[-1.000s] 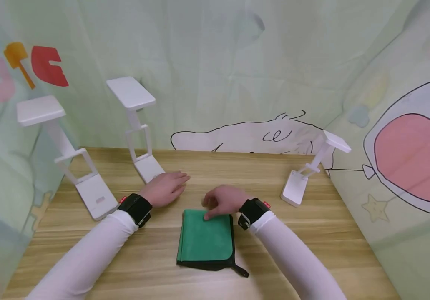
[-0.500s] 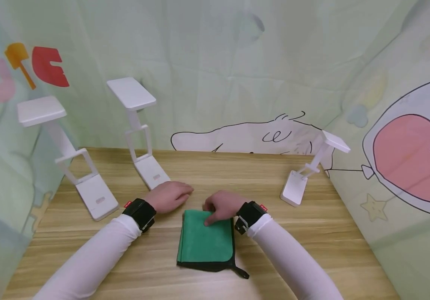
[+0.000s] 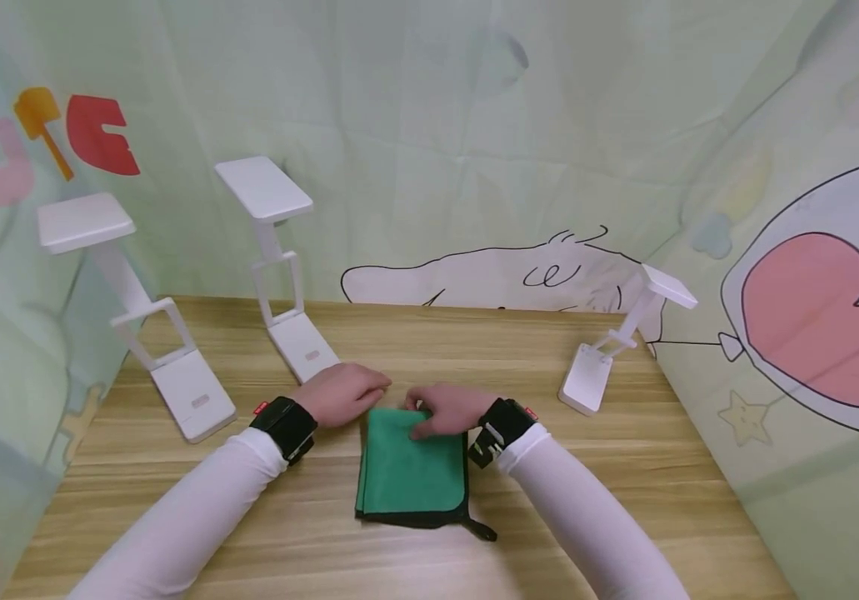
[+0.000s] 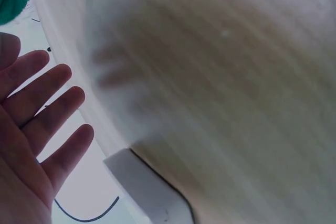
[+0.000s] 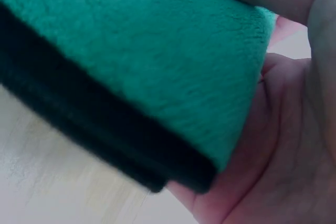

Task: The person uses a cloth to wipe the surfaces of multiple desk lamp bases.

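Pinching the far edge of the folded green cloth (image 3: 410, 479), my right hand (image 3: 450, 408) has its thumb laid over the green face and its fingers behind, while the cloth sits in front of me on the wooden table (image 3: 294, 525), its dark loop (image 3: 482, 530) pointing toward my right forearm. My left hand (image 3: 341, 395) holds nothing, its fingers extended and slightly spread, just beside the cloth's far left corner and close to the base (image 3: 303, 343) of a white lamp; a smaller lamp (image 3: 590, 371) stands well apart on my right.
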